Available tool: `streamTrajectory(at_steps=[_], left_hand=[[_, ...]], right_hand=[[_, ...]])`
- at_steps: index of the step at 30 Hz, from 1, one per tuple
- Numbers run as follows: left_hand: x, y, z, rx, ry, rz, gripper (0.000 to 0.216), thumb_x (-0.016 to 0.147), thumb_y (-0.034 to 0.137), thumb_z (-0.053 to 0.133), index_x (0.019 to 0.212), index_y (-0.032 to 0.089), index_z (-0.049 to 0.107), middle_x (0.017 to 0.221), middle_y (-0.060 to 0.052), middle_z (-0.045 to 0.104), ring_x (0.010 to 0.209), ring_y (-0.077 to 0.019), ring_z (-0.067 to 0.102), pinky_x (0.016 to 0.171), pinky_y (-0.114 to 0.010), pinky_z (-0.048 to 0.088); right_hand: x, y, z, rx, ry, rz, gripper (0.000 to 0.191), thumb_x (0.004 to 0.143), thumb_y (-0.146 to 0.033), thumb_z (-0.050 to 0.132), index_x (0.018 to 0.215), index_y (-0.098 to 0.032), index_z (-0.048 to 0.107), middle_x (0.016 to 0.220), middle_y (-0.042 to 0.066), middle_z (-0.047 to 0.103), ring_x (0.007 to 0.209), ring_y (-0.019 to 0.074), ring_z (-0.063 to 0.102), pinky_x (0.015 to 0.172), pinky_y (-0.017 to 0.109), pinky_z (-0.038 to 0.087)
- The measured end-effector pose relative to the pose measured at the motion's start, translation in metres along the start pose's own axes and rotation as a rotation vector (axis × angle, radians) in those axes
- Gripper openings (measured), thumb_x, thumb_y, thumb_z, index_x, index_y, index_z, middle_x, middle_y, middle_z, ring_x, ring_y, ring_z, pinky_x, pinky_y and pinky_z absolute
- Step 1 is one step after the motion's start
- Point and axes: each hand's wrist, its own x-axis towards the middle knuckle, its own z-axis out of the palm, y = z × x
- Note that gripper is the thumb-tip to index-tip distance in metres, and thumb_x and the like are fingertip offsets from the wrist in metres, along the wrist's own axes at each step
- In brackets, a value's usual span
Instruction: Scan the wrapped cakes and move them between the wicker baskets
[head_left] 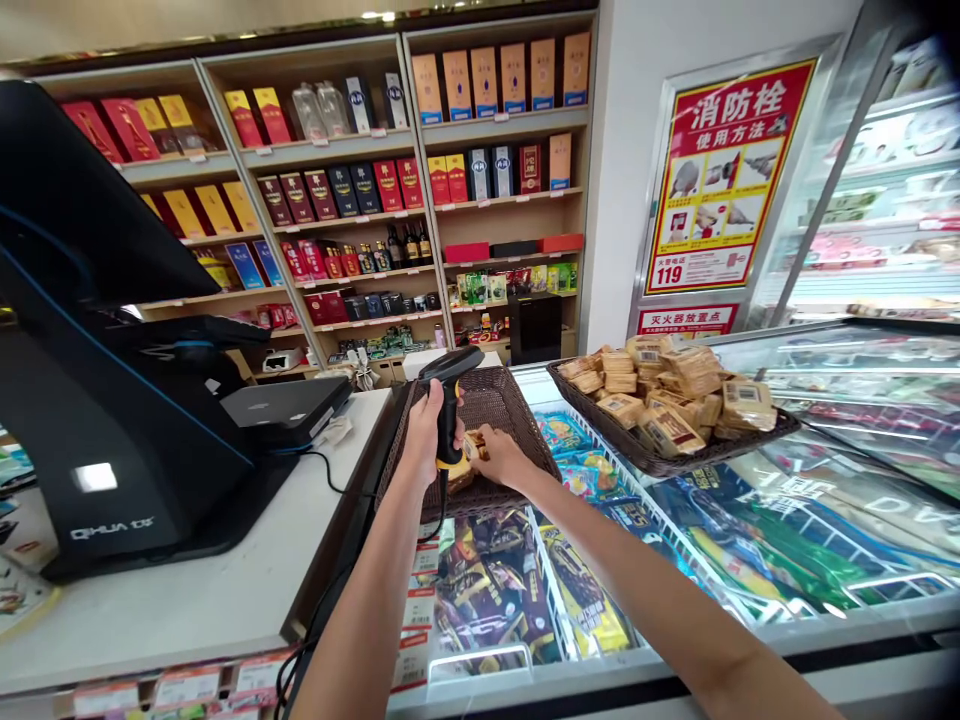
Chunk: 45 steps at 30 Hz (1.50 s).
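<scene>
My left hand (422, 432) is wrapped round the grip of a black-and-yellow barcode scanner (448, 415), its head upward and its cable hanging down. Just right of it, my right hand (501, 457) has its fingers closed on a small packaged snack (474, 443) in a brown woven basket (491, 392). Another yellowish package (459, 476) lies beneath it, partly covered by the scanner. To the right, a second woven basket (667, 462) holds a heap of similar wrapped snacks (679, 385).
Both baskets rest on a glass-topped freezer (622, 665) with bagged ice treats inside. On the left, a counter (202, 600) bears a black checkout terminal (135, 430). Shelves (360, 215) of boxes and bottles stand behind; a red poster (731, 180) hangs on the wall.
</scene>
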Motion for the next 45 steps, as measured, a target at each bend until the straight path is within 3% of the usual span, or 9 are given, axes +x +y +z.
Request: streamTrajectory(at_steps=[11,20,25,28,31,35,38,41,45], left_hand=[[0.025,-0.010,-0.002,0.098,-0.142,-0.097,0.064,0.076,0.074,0.063,0.099,0.014,0.063,0.055,0.004,0.055,0.034,-0.0080,0.044,0.034,-0.019,0.032],[0.020,0.024,-0.028,0.221,-0.049,-0.115,0.066,0.076,0.076,0.062,0.098,0.014,0.063,0.053,0.003,0.056,0.033,-0.0080,0.044,0.035,-0.018,0.032],[0.016,0.034,-0.024,0.231,0.048,-0.156,0.072,0.071,0.081,0.061,0.101,0.015,0.062,0.048,0.005,0.052,0.033,-0.0101,0.046,0.035,-0.019,0.034],[0.016,0.034,-0.021,0.255,0.042,-0.188,0.069,0.072,0.079,0.063,0.100,0.016,0.063,0.047,0.005,0.052,0.035,-0.0107,0.047,0.036,-0.018,0.035],[0.014,0.036,-0.019,0.254,0.020,-0.191,0.067,0.071,0.079,0.064,0.097,0.017,0.063,0.048,0.004,0.052,0.036,-0.0108,0.047,0.035,-0.019,0.036],[0.009,0.040,-0.012,0.223,0.011,-0.188,0.067,0.070,0.079,0.065,0.095,0.017,0.064,0.048,0.004,0.052,0.036,-0.0106,0.047,0.036,-0.019,0.037],[0.006,0.043,-0.008,0.228,-0.008,-0.202,0.068,0.068,0.079,0.066,0.096,0.017,0.064,0.048,0.004,0.052,0.035,-0.0108,0.046,0.034,-0.019,0.035],[0.005,0.044,-0.009,0.267,-0.040,-0.223,0.067,0.067,0.077,0.069,0.095,0.017,0.063,0.047,0.004,0.053,0.035,-0.0117,0.047,0.032,-0.019,0.034],[0.007,0.044,-0.014,0.310,-0.050,-0.239,0.065,0.067,0.077,0.068,0.091,0.017,0.063,0.046,0.001,0.055,0.036,-0.0124,0.049,0.034,-0.019,0.037]], right_hand=[[0.013,-0.001,0.012,0.033,0.009,-0.055,0.026,0.089,-0.020,0.058,0.115,-0.016,0.055,0.116,0.012,0.062,0.109,0.0223,0.059,0.090,0.029,0.042],[0.041,-0.022,0.018,-0.031,0.043,0.028,0.027,0.098,-0.024,0.047,0.123,-0.013,0.051,0.119,0.017,0.062,0.108,0.0245,0.060,0.091,0.034,0.046],[0.021,-0.014,-0.008,-0.158,0.184,-0.106,0.036,0.097,-0.038,0.054,0.128,-0.018,0.053,0.129,0.014,0.057,0.119,0.0284,0.055,0.090,0.036,0.050],[0.002,-0.001,-0.021,-0.198,0.050,-0.298,0.036,0.102,-0.046,0.045,0.122,-0.021,0.063,0.125,0.010,0.061,0.113,0.0239,0.060,0.088,0.033,0.051],[-0.015,0.011,-0.024,-0.223,-0.089,-0.298,0.051,0.104,-0.052,0.033,0.099,-0.023,0.074,0.124,0.006,0.062,0.097,0.0198,0.067,0.083,0.032,0.053],[-0.030,0.025,-0.038,-0.241,-0.036,-0.272,0.049,0.104,-0.047,0.037,0.095,-0.018,0.075,0.123,0.011,0.063,0.097,0.0216,0.068,0.080,0.034,0.054],[-0.047,0.048,-0.070,-0.342,0.289,-0.122,0.034,0.100,-0.041,0.050,0.111,-0.015,0.069,0.129,0.018,0.061,0.118,0.0294,0.058,0.091,0.040,0.052],[-0.074,0.087,-0.108,-0.542,0.586,0.317,0.038,0.093,-0.032,0.060,0.123,-0.010,0.060,0.127,0.029,0.058,0.119,0.0420,0.055,0.094,0.056,0.046],[-0.107,0.129,-0.138,-0.507,0.404,0.686,0.036,0.092,-0.018,0.051,0.123,-0.001,0.054,0.108,0.033,0.064,0.107,0.0444,0.063,0.083,0.054,0.049]])
